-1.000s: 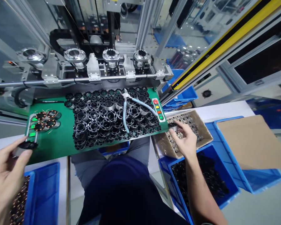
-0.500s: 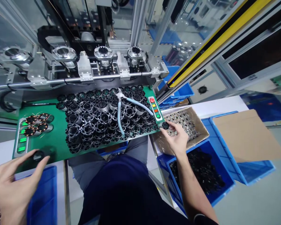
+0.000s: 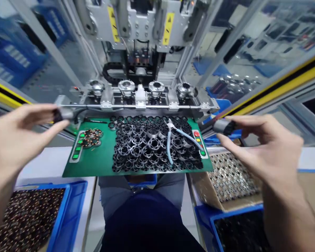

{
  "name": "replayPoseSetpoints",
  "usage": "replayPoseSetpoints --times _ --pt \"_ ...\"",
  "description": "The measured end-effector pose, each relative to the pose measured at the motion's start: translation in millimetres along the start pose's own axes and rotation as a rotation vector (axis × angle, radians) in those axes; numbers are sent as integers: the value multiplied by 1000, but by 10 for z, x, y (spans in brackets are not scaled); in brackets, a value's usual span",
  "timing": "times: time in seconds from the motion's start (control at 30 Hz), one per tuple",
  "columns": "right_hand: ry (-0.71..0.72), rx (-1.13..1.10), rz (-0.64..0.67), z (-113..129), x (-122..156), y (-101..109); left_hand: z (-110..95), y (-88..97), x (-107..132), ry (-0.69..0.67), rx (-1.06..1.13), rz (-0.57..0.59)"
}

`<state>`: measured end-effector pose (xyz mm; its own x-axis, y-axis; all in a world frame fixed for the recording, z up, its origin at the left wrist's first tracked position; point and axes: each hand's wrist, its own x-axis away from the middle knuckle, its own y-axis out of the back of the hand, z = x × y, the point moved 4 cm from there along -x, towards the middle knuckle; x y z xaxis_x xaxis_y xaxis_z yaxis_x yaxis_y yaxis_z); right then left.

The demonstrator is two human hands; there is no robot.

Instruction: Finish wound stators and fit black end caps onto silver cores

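- A green table point(image 3: 102, 164) spans the middle of the scene, its far edge below a metal rail point(image 3: 147, 106) with four round metal fixtures point(image 3: 156, 87) behind it.
- Metal posts and clear panels frame the machine; more of the room shows beyond, with blue bins at far left.
- Open rings with black toothed rims point(image 3: 133, 152) and smooth grey walls crowd the table in close-packed rows.
- Pliers point(image 3: 169, 147) with pale blue handles lie spread on top of these rings, toward the right.
- Copper-wound rings point(image 3: 90, 136) with loose wire ends sit at left, beside a strip of green-lit buttons point(image 3: 77, 147).
- Near left, a blue-rimmed bin point(image 3: 60, 210) holds many coppery pieces; near right, a cardboard box point(image 3: 204, 187) holds pale metal rings.
- The hands are wide apart, both raised.
- The left hand point(image 3: 28, 129) pinches a blurred grey-and-black cylinder point(image 3: 66, 114) between thumb and fingers, left of the rail.
- The right hand point(image 3: 267, 143) grips a grey cylinder with a black toothed end point(image 3: 222, 126), beyond the table's right edge in view.
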<state>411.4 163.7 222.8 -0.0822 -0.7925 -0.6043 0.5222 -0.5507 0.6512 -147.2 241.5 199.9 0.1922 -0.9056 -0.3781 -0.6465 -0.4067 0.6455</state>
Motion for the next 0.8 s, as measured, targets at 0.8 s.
replayPoseSetpoints --times 0.8 --pt "466 212 774 1184 -2605 -3493 615 -1402 -2831 -370 -238 543"
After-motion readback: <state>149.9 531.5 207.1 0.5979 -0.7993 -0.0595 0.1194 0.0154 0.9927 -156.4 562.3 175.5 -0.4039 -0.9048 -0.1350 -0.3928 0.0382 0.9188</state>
